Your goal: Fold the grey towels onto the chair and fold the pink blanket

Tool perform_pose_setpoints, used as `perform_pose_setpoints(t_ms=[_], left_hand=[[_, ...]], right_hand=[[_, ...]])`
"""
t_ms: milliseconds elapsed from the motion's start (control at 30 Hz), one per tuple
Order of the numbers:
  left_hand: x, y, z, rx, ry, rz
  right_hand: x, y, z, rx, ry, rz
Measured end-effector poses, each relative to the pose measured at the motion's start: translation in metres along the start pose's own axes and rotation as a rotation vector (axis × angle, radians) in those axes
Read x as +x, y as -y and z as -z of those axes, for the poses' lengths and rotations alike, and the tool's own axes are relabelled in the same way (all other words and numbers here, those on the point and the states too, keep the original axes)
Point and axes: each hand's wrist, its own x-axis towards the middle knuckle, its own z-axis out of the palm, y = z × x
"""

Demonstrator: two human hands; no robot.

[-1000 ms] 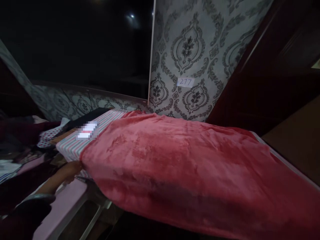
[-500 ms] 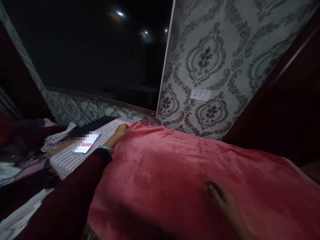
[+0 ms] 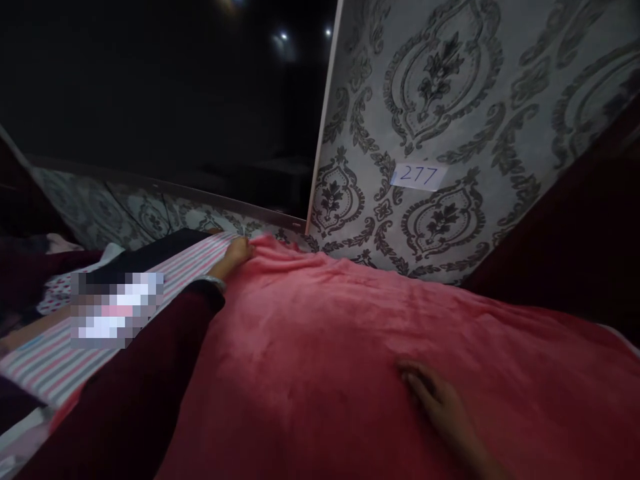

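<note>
A plush red-pink blanket (image 3: 320,360) lies spread over a long surface and fills the lower middle and right of the view. My left hand (image 3: 237,253) reaches across to its far left corner, the fingers closed on the edge there. Small folds bunch up beside those fingers. On the blanket's near middle rests my right hand (image 3: 440,403), fingers stretched out and the thumb slightly apart, holding nothing. Left of the blanket shows a striped pink, white and grey cloth (image 3: 195,267), partly hidden by my left sleeve.
A phone-like bright thing (image 3: 117,307), blurred out, lies on the striped cloth. Farther left are heaped clothes (image 3: 60,293). Behind stand a large dark television (image 3: 175,100) and a patterned wall (image 3: 450,133) carrying a paper label "277" (image 3: 420,176). Dark wood borders the right.
My left hand has gone from the near left edge to the far left corner of the blanket. My right hand has come into view on the blanket. The view has shifted.
</note>
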Motion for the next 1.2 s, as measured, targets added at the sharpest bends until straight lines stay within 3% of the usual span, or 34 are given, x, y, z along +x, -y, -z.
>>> perform_pose_setpoints(t_ms=[167, 367, 467, 667, 767, 833, 900, 967, 1033, 1100, 1200], left_hand=[[0.025, 0.000, 0.002, -0.013, -0.159, 0.010], [0.034, 0.012, -0.039, -0.017, -0.093, 0.078], [0.034, 0.020, -0.050, -0.018, -0.112, 0.120], [0.038, 0.024, -0.037, 0.005, -0.089, 0.147], [0.031, 0.007, -0.029, 0.040, -0.113, 0.097], [0.020, -0.014, -0.030, 0.089, -0.137, -0.045], [0.007, -0.036, -0.038, 0.156, -0.094, -0.311], [-0.005, -0.053, -0.051, 0.210, 0.028, -0.518], [-0.012, -0.060, -0.063, 0.219, 0.157, -0.520], [-0.010, -0.060, -0.070, 0.211, 0.250, -0.417], [0.002, -0.061, -0.068, 0.226, 0.289, -0.371]], right_hand=[[-0.003, -0.004, -0.001, -0.064, -0.073, -0.002], [-0.008, -0.008, -0.003, -0.079, -0.136, -0.027], [-0.010, -0.015, -0.004, -0.085, -0.160, -0.027], [-0.011, -0.020, -0.006, -0.117, -0.192, 0.005], [-0.010, -0.015, -0.006, -0.123, -0.158, 0.034], [-0.008, -0.014, -0.006, -0.121, -0.152, 0.051], [-0.007, -0.014, -0.007, -0.115, -0.136, 0.054], [-0.006, -0.015, -0.009, -0.102, -0.139, 0.065], [-0.004, -0.014, -0.010, -0.087, -0.144, 0.083], [-0.003, -0.012, -0.012, -0.068, -0.143, 0.110], [0.001, -0.008, -0.014, -0.044, -0.131, 0.176]])
